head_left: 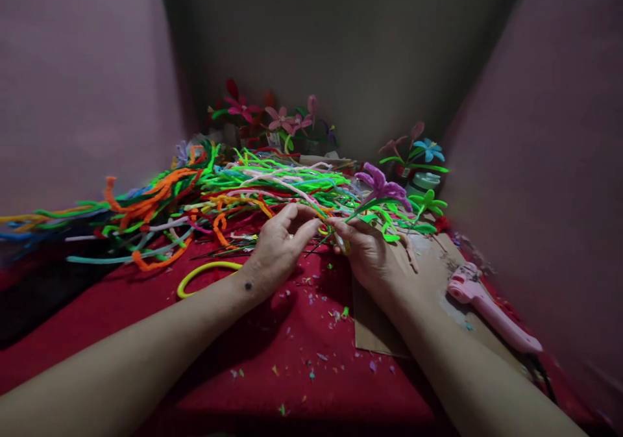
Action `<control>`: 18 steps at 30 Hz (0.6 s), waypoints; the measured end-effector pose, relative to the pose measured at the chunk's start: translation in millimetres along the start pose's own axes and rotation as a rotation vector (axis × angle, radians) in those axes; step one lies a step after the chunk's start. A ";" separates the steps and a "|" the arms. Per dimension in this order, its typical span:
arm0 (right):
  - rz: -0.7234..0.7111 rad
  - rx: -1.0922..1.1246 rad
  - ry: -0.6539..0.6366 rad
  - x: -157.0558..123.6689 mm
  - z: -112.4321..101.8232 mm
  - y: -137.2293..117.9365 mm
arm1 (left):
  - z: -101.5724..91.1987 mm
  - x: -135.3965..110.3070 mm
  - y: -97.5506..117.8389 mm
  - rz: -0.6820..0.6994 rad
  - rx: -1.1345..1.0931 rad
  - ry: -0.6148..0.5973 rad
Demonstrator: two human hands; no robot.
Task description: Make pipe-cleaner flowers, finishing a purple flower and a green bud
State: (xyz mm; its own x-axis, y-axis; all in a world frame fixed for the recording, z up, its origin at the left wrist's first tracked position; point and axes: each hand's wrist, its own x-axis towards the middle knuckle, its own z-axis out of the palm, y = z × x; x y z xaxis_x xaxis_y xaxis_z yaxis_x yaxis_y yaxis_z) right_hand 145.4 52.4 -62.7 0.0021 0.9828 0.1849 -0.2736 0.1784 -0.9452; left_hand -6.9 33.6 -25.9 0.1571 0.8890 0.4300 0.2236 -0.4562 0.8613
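A purple pipe-cleaner flower (pixel 382 187) with a green stem slants up above my right hand (pixel 367 249). Its stem runs down between my right fingers, which are closed on it. Close by, my left hand (pixel 282 239) has thumb and forefinger pinched together, almost touching the right fingertips. Thin green and yellow strands show at the left fingertips, but which strand they grip is hard to make out. Behind both hands spreads a large heap of pipe cleaners (pixel 287 180), mostly bright green, with orange ones (pixel 150 203) at the left.
A pink glue gun (pixel 491 310) lies on cardboard (pixel 377 333) at the right. Part of a yellow loop (pixel 207 267) shows beside my left forearm. Finished flowers (pixel 280 119) stand at the back, with a blue one (pixel 429 150) farther right. Coloured scraps litter the red cloth (pixel 263 385).
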 end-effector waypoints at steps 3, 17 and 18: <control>0.007 0.008 0.022 0.1 -0.4 0.0 | 0.0 -1.3 -3.2 0.134 0.086 0.055; 0.014 0.044 0.060 -13.7 12.2 -10.0 | 5.1 -7.1 -16.4 0.182 0.486 -0.112; 0.032 0.038 0.076 -14.5 12.9 -9.9 | 4.8 -7.3 -16.8 0.194 0.482 -0.114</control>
State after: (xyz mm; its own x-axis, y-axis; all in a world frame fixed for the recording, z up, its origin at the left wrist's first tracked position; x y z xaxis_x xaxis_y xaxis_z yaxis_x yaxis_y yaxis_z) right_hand 135.6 35.8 -52.5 0.0649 0.9891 0.1323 -0.3115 0.1461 -0.9390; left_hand -7.2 34.6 -44.8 0.3372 0.7887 0.5140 0.5922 -0.6022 0.5354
